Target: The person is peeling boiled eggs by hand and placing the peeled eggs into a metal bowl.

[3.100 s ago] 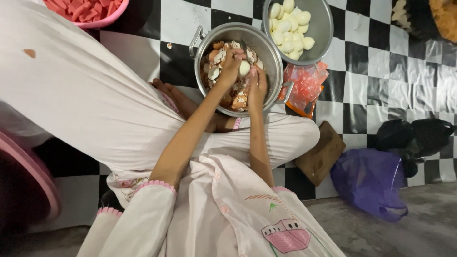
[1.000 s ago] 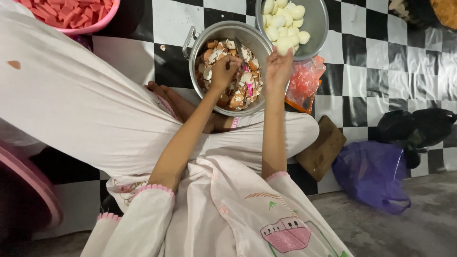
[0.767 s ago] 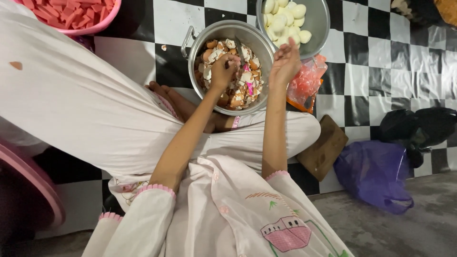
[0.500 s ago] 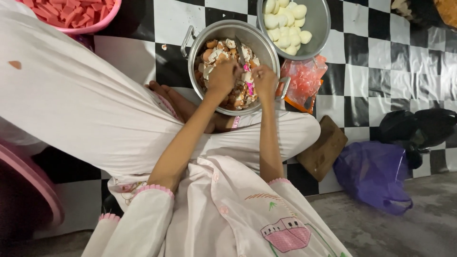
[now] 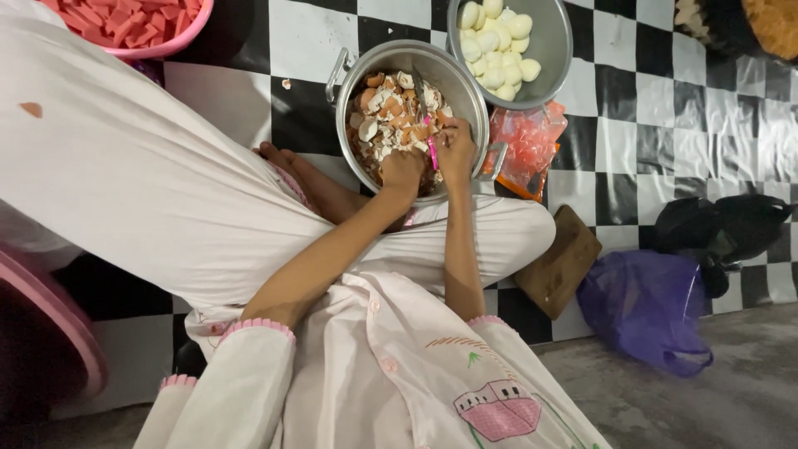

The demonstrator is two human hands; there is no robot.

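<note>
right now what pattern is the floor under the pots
Black and white checks on the floor, seen from the head camera, the only view.

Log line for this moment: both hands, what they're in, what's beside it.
left hand: in metal pot of eggshells | right hand: same pot, by pink tool | beside: bowl of peeled eggs

Shiny metal pot, brittle eggshells

floor: glossy black-and-white checkered vinyl sheet, wrinkled at right, w/ glare patches. bare grey concrete strip along bottom right. purple plastic bag lies where sheet meets concrete; black bag just beside it. brown wooden board nearby. lighting even, soft.
</note>
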